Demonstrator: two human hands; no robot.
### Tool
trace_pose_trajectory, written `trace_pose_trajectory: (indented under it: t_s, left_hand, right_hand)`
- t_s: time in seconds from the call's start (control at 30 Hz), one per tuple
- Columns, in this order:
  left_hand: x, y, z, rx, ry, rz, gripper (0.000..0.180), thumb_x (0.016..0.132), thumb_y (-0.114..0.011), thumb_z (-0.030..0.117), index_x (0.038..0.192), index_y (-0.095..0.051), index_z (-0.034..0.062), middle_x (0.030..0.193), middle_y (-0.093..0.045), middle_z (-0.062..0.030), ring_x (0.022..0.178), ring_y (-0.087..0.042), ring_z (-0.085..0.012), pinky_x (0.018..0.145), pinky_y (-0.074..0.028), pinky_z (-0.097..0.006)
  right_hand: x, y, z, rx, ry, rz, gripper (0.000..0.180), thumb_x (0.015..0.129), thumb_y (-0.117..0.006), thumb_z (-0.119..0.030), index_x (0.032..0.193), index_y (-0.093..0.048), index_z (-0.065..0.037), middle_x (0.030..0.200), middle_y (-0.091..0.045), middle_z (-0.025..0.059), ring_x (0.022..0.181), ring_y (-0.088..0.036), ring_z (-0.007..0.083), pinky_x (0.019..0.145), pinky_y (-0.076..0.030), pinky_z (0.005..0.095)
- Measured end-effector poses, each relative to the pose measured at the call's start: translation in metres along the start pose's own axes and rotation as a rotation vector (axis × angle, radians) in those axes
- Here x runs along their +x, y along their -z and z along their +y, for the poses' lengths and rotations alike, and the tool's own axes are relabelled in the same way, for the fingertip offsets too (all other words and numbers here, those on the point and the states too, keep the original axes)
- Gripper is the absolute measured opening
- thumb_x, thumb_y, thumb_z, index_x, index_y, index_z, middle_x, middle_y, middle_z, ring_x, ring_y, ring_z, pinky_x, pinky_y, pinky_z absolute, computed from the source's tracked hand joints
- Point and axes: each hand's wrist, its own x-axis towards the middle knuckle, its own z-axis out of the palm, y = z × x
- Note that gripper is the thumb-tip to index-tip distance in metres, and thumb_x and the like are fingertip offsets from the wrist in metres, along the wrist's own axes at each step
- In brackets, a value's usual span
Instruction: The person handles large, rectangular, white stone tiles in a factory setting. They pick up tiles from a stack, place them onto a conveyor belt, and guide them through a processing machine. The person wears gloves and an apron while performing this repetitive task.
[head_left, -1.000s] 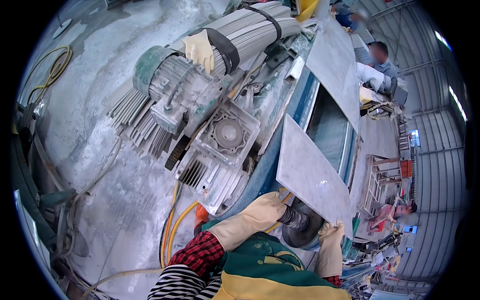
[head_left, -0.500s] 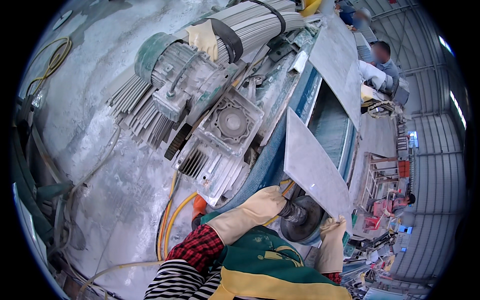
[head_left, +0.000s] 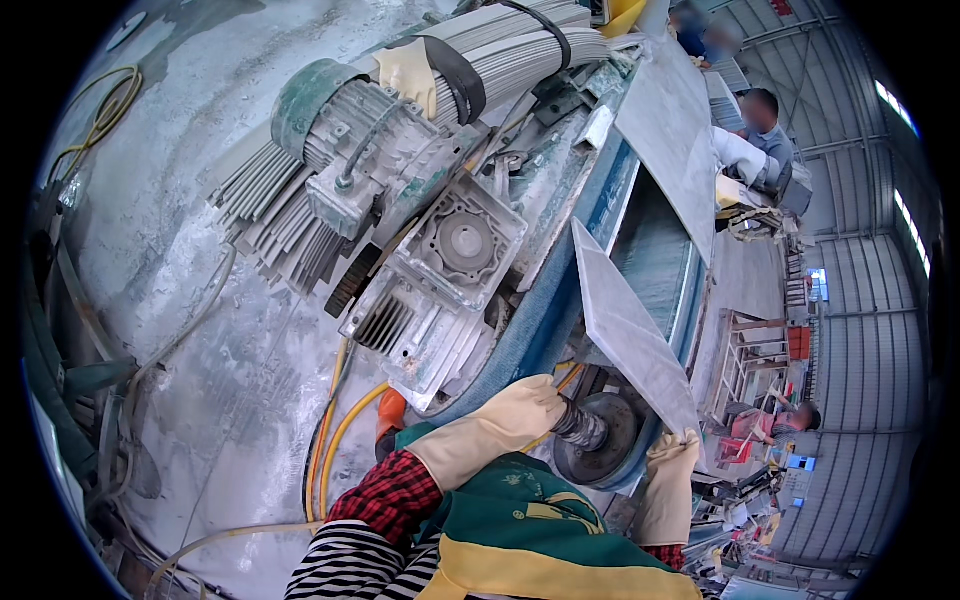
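A thin grey rectangular stone slab (head_left: 628,325) is standing tilted on edge beside the blue belt wheel (head_left: 600,440) at the machine's near end. The gloved right hand (head_left: 672,455) is closing its grip on the lower corner; the gloved left hand (head_left: 520,405) is wrapping the ribbed shaft (head_left: 578,425). The slab is looking stiff, heavy and brittle, best held by its edges. An apron is hiding both forearms.

grey tile (head_left: 628,325), tilted, on belt edge
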Motion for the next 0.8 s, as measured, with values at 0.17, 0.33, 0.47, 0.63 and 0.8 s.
trace_pose_trajectory:
  t_s: [0.17,0.33,0.47,0.63,0.8]
  left_hand:
    - [-0.003,-0.003,0.0,-0.01,-0.01,0.028,0.012,0.085,-0.059,0.014,0.09,-0.065,0.0058,0.089,-0.067,-0.008,0.089,-0.062,-0.0247,0.093,-0.045,-0.036]
    - [0.001,0.021,0.006,-0.164,0.027,-0.043,0.017,0.088,-0.059,0.012,0.1,-0.068,0.0031,0.095,-0.069,-0.0113,0.095,-0.064,-0.0283,0.097,-0.046,-0.037]
    - [0.012,0.025,0.01,-0.752,0.37,0.468,0.031,0.099,-0.053,0.006,0.125,-0.067,-0.0032,0.117,-0.072,-0.0222,0.117,-0.066,-0.0371,0.107,-0.047,-0.042]
    - [0.086,0.046,-0.05,-0.775,0.594,0.717,0.049,0.114,-0.043,0.023,0.151,-0.047,-0.0083,0.155,-0.053,-0.0224,0.147,-0.048,-0.0293,0.124,-0.031,-0.037]
    - [0.151,0.044,-0.152,-1.015,0.676,0.723,0.047,0.113,-0.041,0.025,0.149,-0.055,-0.0008,0.154,-0.056,-0.0175,0.147,-0.048,-0.0239,0.126,-0.029,-0.033]
  right_hand:
    - [0.011,0.012,-0.004,-0.052,0.017,-0.017,0.028,0.1,-0.056,-0.043,0.106,-0.061,-0.016,0.087,-0.066,0.0004,0.058,-0.052,0.0146,0.05,-0.036,0.0318]
    - [-0.001,0.0,-0.011,-0.021,0.007,-0.001,0.029,0.1,-0.055,-0.043,0.11,-0.06,-0.017,0.089,-0.068,0.0012,0.058,-0.054,0.0158,0.052,-0.039,0.0323]
    - [-0.009,-0.004,-0.011,-0.049,0.007,0.01,0.029,0.097,-0.056,-0.042,0.104,-0.049,-0.015,0.071,-0.046,0.0011,0.058,-0.047,0.0207,0.052,-0.038,0.0365]
    - [0.009,0.021,0.002,-0.023,-0.017,0.018,0.034,0.096,-0.057,-0.043,0.114,-0.053,-0.014,0.087,-0.063,0.0035,0.062,-0.05,0.0207,0.056,-0.042,0.0346]
    - [0.022,0.042,0.01,0.015,-0.088,-0.024,0.034,0.098,-0.057,-0.036,0.124,-0.056,-0.013,0.108,-0.073,0.0086,0.073,-0.063,0.0225,0.06,-0.05,0.0314]
